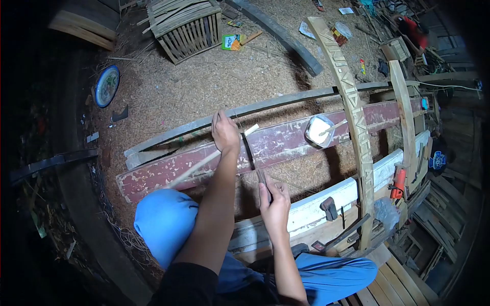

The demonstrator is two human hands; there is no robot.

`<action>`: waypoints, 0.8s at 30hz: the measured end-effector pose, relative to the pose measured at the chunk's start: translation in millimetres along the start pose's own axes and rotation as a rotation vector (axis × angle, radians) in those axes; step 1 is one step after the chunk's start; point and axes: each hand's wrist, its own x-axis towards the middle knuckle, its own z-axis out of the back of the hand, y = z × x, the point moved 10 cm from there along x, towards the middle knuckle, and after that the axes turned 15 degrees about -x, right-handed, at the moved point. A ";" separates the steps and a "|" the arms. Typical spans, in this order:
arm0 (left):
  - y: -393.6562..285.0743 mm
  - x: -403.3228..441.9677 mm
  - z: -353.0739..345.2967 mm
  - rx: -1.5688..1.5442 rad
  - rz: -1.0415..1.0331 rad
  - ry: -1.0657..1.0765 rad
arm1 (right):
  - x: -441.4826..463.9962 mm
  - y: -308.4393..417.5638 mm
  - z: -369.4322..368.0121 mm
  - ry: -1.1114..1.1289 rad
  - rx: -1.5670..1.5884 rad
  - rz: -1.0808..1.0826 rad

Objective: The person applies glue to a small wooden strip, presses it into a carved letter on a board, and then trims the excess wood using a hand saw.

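My left hand [225,133], fingers bent together, is over the long grey beam and beside a thin pale wood strip [196,166]. The strip runs diagonally under my left wrist and comes out beyond it. What its fingers hold is hidden. My right hand [275,200] is closed around the near end of a long, narrow dark tool [248,151]. The tool's far end meets the strip close to my left hand. Both lie across a worn maroon plank [278,140]. A white tub [319,131] with a stick in it stands on the plank.
A notched wooden beam [352,104] crosses the planks at right. Nearer me lie a white plank [306,219], a dark block [329,208] and an orange tool [398,183]. A slatted crate [189,33] and an enamel plate [107,86] are on the shavings; a person [412,33] is at far right.
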 end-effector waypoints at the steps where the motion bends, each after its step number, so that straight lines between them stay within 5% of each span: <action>1: -5.6 -1.5 1.4 0.002 0.050 0.047 | -1.8 -7.7 0.4 -0.029 0.025 0.049; 12: -8.2 2.3 -4.9 0.012 -0.081 -0.005 | 12.8 12.8 11.0 -0.146 0.036 0.223; 18: -10.4 1.9 -4.8 0.019 -0.093 0.013 | -4.3 0.1 24.8 -0.009 -0.005 0.029; 24: -4.8 0.3 -2.7 -0.002 -0.061 -0.013 | -5.3 -11.4 45.7 -0.005 0.002 0.087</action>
